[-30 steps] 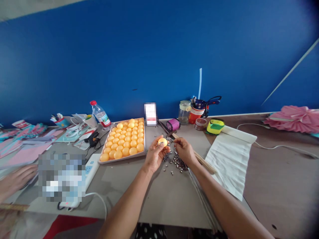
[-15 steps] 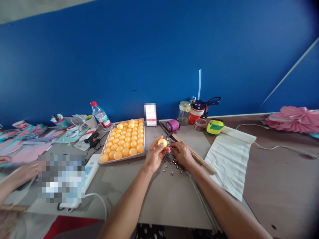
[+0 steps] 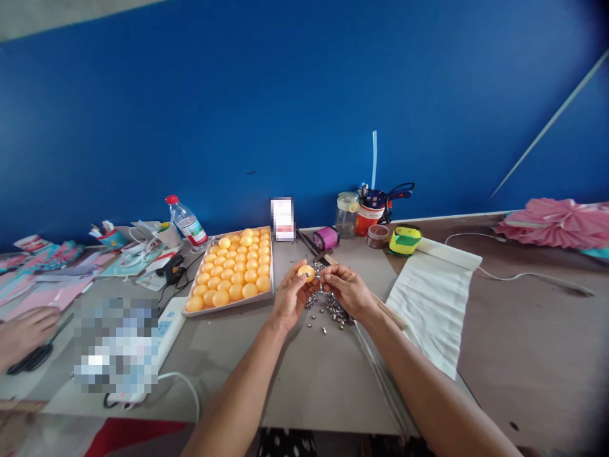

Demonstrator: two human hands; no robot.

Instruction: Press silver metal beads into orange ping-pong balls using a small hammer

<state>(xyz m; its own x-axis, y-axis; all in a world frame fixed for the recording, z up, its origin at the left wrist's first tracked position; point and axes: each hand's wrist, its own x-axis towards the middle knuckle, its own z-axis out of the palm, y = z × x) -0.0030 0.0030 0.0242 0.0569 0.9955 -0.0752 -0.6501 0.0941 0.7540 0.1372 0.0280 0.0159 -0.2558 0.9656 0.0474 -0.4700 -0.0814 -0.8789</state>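
My left hand (image 3: 291,295) is closed around an orange ball (image 3: 305,272), held up at its fingertips. My right hand (image 3: 349,289) is pinched right beside the ball, its fingertips touching it; what it holds is too small to name. Both hands hover over a pile of small silver metal balls (image 3: 328,306) scattered on the grey table (image 3: 304,374). To the left lies a white tray (image 3: 231,307) filled with several rows of orange balls.
Wooden sticks (image 3: 387,311) and a white cloth (image 3: 431,298) lie to the right. Jars, a pen cup (image 3: 370,216), a purple roll (image 3: 326,238) and a water bottle (image 3: 186,222) line the blue wall. A power strip (image 3: 164,327) and another person's hand (image 3: 23,330) are at left.
My right hand dipped to the metal balls, then rose back to meet the orange ball in my left hand. The view shifted slightly. The other person's hand moved at far left.
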